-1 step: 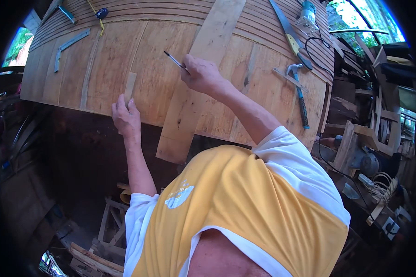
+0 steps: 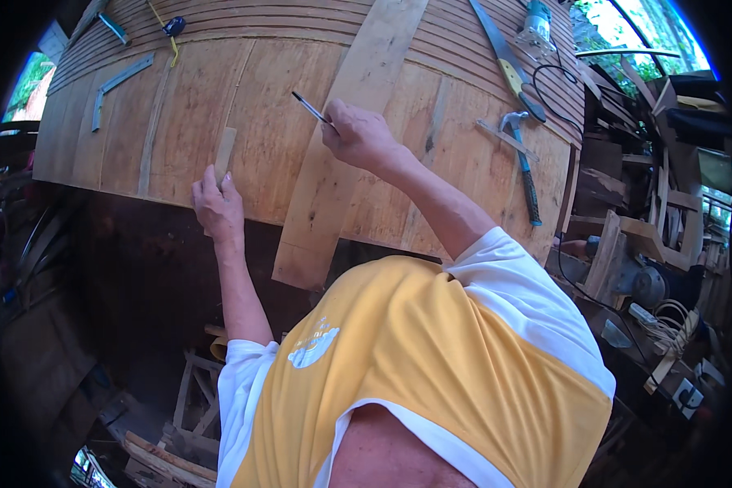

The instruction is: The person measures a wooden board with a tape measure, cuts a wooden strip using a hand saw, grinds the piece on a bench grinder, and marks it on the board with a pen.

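My right hand (image 2: 361,138) is closed around a slim pen (image 2: 307,105), dark at its far end, which points up and left. Under that hand runs a long pale board (image 2: 327,191), laid across the wooden panel (image 2: 191,106) and jutting past its near edge. At the panel's near edge, my left hand (image 2: 220,205) has its fingers closed on the lower end of a short thin wood strip (image 2: 226,148). The strip lies on the panel, pointing away from me. I cannot tell whether the pen touches anything.
A hammer (image 2: 529,187) and a clear ruler (image 2: 506,140) lie on the right, below a handsaw (image 2: 498,50) and a corded power tool (image 2: 537,31). Far left are a metal square (image 2: 120,81) and a tape measure (image 2: 173,27). Scrap wood (image 2: 606,256) crowds the right side.
The whole view has shifted slightly. Both hands keep their holds, with hardly any movement against the panel.
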### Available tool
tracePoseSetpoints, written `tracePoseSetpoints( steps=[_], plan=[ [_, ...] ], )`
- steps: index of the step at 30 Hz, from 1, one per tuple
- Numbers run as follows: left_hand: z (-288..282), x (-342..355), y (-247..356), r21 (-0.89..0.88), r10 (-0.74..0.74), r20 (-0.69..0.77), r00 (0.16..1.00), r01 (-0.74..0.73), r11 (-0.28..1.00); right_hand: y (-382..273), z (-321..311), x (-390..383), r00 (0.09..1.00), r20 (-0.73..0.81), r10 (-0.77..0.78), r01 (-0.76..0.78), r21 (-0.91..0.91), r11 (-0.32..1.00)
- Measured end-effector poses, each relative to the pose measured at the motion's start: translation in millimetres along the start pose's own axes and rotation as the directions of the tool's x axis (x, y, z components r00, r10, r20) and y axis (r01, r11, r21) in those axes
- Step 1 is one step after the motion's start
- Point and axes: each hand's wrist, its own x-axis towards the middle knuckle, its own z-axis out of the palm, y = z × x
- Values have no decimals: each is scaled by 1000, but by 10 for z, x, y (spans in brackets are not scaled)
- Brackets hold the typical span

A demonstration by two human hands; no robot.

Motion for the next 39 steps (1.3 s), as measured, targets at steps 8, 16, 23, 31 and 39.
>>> tracePoseSetpoints(
  steps=[8, 16, 23, 31, 39],
  plan=[
    [425, 381, -16, 104, 172, -78, 982, -164, 981, 613, -681, -1232, 963, -110, 247, -257, -84, 963],
    [436, 271, 712, 125, 314, -69, 947, -304, 944, 986, -1018, -1976, 908, -203, 367, -407, -215, 888],
    [308, -677, 1634, 1, 370, 296, 880, -388, 922, 1006, -1060, -2058, 894, -168, 415, -446, -257, 857],
    [-36, -87, 1513, 12, 374, 326, 868, -399, 917, 1015, -1000, -2081, 887, -195, 418, -458, -260, 850],
    [-87, 1777, 94, 118, 509, 307, 804, -563, 818, 1015, -996, -2099, 920, -174, 351, -388, -280, 878]
  ],
)
